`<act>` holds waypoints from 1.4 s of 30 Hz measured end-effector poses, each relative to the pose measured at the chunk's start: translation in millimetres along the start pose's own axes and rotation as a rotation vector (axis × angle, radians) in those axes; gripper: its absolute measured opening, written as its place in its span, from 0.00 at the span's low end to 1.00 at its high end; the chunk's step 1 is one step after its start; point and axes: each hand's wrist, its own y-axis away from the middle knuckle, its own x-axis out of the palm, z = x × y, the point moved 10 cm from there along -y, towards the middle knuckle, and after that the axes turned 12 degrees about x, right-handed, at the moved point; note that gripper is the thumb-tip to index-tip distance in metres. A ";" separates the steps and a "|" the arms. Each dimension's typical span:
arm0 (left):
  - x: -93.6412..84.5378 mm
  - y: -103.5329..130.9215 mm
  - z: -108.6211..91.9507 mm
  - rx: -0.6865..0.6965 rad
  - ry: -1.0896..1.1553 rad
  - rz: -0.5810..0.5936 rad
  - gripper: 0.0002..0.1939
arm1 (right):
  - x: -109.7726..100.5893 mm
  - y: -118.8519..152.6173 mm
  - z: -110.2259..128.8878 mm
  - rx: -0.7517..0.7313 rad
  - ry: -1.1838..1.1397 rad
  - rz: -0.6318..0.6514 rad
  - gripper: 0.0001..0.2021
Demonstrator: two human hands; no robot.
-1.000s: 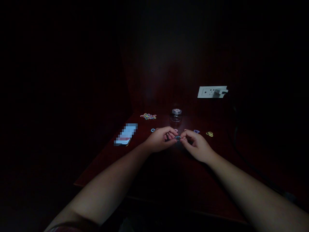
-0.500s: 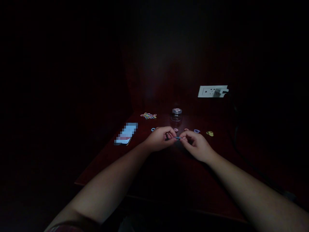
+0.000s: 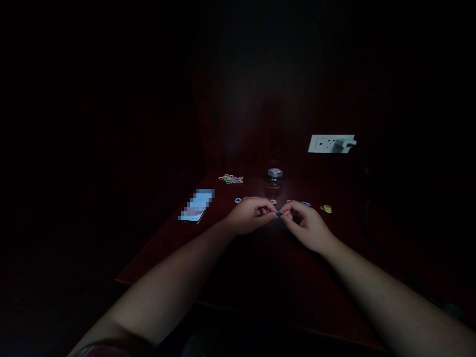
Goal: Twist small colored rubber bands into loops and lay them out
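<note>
- A person's left hand (image 3: 247, 215) and right hand (image 3: 314, 230) meet on the near side of the lidded jar (image 3: 274, 180), thumbs and fingertips pinched together on a small blue-green elastic band (image 3: 278, 213), apparently gripped from both sides for control.
- Nearer than the jar, a blue band (image 3: 238, 201), pink band (image 3: 273, 202), purple bands (image 3: 306, 204) and yellow bands (image 3: 326, 209) lie spaced apart, probably to keep colors distinct and within reach.
- Left of the jar, multicolored bands (image 3: 231, 179) form a loose heap, likely set aside from working room.
- The phone (image 3: 197, 206) lies left of and nearer than the jar, seemingly clear of both hands.
</note>
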 end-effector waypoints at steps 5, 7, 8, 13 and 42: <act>0.0 0.2 0.1 0.002 -0.004 -0.009 0.10 | -0.7 0.3 2.4 -0.007 0.003 -0.006 0.04; 0.2 0.3 0.9 -0.010 0.002 -0.019 0.10 | -1.4 0.4 1.5 -0.008 -0.003 -0.016 0.04; 0.3 0.3 1.4 -0.017 0.008 -0.024 0.10 | -1.4 0.4 0.6 -0.006 -0.008 -0.018 0.03; 1.4 -0.2 4.0 -0.058 0.030 -0.023 0.08 | 1.6 0.8 -0.6 -0.001 -0.036 0.011 0.03; 6.5 1.8 0.9 -0.068 0.052 0.030 0.09 | -2.5 -1.9 -12.9 0.097 -0.208 -0.026 0.08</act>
